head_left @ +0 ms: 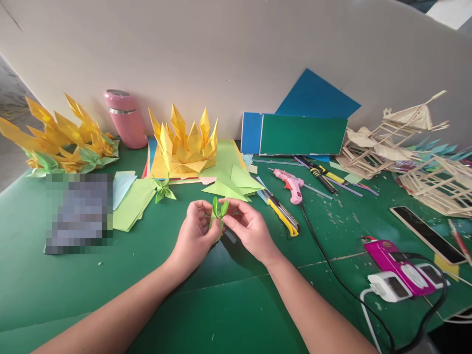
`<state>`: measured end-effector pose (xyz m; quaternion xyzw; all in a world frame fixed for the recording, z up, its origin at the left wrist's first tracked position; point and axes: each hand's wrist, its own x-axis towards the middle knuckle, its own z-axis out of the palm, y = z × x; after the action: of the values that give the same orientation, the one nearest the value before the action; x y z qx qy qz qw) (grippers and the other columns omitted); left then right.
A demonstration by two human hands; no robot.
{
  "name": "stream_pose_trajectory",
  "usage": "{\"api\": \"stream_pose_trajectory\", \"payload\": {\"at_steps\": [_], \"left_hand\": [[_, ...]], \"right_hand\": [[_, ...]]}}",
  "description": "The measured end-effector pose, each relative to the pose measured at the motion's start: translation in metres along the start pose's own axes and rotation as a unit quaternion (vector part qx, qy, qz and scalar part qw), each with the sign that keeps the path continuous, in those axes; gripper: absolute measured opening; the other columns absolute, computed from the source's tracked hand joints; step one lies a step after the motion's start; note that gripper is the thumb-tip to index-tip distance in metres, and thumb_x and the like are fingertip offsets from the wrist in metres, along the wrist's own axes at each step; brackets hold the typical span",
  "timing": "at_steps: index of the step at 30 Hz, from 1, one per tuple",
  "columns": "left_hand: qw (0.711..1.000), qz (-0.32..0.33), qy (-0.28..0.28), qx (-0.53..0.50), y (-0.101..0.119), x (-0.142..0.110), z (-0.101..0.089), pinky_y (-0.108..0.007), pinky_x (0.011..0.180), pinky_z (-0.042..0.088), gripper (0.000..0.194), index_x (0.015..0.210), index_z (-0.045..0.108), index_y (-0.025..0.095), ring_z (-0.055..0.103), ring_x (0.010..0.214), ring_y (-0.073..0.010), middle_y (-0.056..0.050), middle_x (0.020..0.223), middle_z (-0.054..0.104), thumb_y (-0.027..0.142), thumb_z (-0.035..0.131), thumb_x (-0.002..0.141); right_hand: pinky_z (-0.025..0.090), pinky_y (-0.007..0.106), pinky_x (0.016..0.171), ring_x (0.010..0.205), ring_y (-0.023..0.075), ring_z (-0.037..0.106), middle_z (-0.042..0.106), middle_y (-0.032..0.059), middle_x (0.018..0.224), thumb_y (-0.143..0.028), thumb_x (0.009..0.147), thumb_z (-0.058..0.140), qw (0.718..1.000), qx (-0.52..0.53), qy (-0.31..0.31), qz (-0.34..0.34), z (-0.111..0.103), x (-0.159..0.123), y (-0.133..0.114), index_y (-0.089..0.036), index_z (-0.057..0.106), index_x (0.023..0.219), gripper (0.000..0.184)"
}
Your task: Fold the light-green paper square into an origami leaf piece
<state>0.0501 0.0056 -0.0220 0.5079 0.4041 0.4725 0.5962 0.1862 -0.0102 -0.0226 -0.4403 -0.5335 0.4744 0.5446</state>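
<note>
Between my two hands, just above the middle of the green table, is a small folded green paper piece (220, 208) with loop-like petals standing up. My left hand (197, 231) pinches its lower part from the left. From the right, my right hand (250, 227) grips its edge with thumb and fingertips. A finished-looking green paper flower (163, 189) lies to the left of my hands. Beyond them rests a large folded light-green paper shape (230, 184), and behind it stands a yellow folded paper crown (188, 152).
A yellow utility knife (282, 212) and a pink glue gun (291, 184) with a black cord lie to the right. Green paper sheets (134, 206) are at left. A pink power strip (400, 268), phone (426, 233) and stick models (383, 142) occupy the right side; a pink flask (127, 123) stands behind.
</note>
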Motion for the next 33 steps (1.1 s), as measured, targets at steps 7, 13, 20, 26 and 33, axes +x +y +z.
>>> {"api": "stream_pose_trajectory", "payload": {"at_steps": [7, 13, 20, 26, 33], "left_hand": [[1.000, 0.005, -0.010, -0.021, 0.0006, 0.0002, -0.0016, -0.024, 0.066, 0.049, 0.039, 0.092, 0.044, 0.022, 0.059, 0.066, -0.0091, 0.005, 0.077, 0.059, 0.026, 0.072, 0.067], [1.000, -0.010, -0.008, -0.010, 0.0000, 0.0011, -0.0041, -0.023, 0.066, 0.049, 0.034, 0.091, 0.052, 0.020, 0.060, 0.071, -0.0108, 0.002, 0.079, 0.063, 0.032, 0.073, 0.067], [0.999, 0.005, 0.008, 0.044, -0.0010, 0.0012, -0.0058, -0.027, 0.075, 0.051, 0.029, 0.095, 0.061, 0.020, 0.062, 0.084, -0.0159, -0.002, 0.094, 0.065, 0.037, 0.068, 0.073], [0.999, 0.004, 0.007, 0.039, 0.0008, 0.0006, -0.0060, -0.030, 0.083, 0.051, 0.033, 0.101, 0.060, 0.020, 0.063, 0.091, -0.0175, -0.004, 0.100, 0.067, 0.038, 0.067, 0.074], [0.999, 0.009, 0.007, 0.036, 0.0037, 0.0016, -0.0043, -0.031, 0.083, 0.052, 0.035, 0.100, 0.059, 0.020, 0.063, 0.090, -0.0175, -0.004, 0.104, 0.066, 0.037, 0.068, 0.070]], "right_hand": [[0.051, 0.026, 0.069, 0.072, 0.0128, 0.058, 0.056, -0.0027, 0.081, -0.022, 0.076, 0.062, 0.998, -0.009, 0.046, -0.052, -0.0003, 0.0004, 0.0029, -0.025, 0.052, 0.092, 0.019], [0.049, 0.024, 0.067, 0.069, 0.0107, 0.055, 0.052, -0.0035, 0.080, -0.019, 0.077, 0.061, 0.993, -0.035, 0.062, -0.092, -0.0027, 0.0004, 0.0047, -0.024, 0.049, 0.084, 0.014], [0.052, 0.025, 0.067, 0.069, 0.0125, 0.058, 0.057, -0.0025, 0.076, -0.018, 0.079, 0.061, 0.982, -0.111, 0.072, -0.133, -0.0039, 0.0010, 0.0056, -0.024, 0.052, 0.079, 0.010], [0.054, 0.027, 0.068, 0.072, 0.0145, 0.064, 0.068, 0.0011, 0.079, -0.016, 0.081, 0.060, 0.962, -0.201, 0.076, -0.167, -0.0040, 0.0006, 0.0046, -0.022, 0.063, 0.079, 0.007], [0.055, 0.026, 0.065, 0.070, 0.0148, 0.065, 0.069, 0.0014, 0.075, -0.016, 0.080, 0.060, 0.958, -0.210, 0.092, -0.170, -0.0017, -0.0001, -0.0006, -0.021, 0.065, 0.074, 0.009]]}}
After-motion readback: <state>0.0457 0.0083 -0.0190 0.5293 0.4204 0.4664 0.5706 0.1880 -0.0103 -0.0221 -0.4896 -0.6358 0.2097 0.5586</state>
